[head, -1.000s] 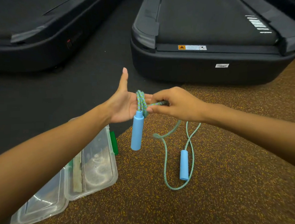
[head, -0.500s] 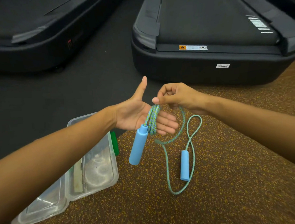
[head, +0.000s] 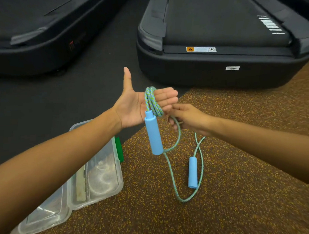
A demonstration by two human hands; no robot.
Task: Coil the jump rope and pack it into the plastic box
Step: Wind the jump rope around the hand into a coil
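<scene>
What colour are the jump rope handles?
Light blue, both handles; clearest in the head view.

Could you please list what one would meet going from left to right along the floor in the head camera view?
Clear lid → plastic box → green object beside the box → hanging blue handle → blue handle on the floor.
</scene>
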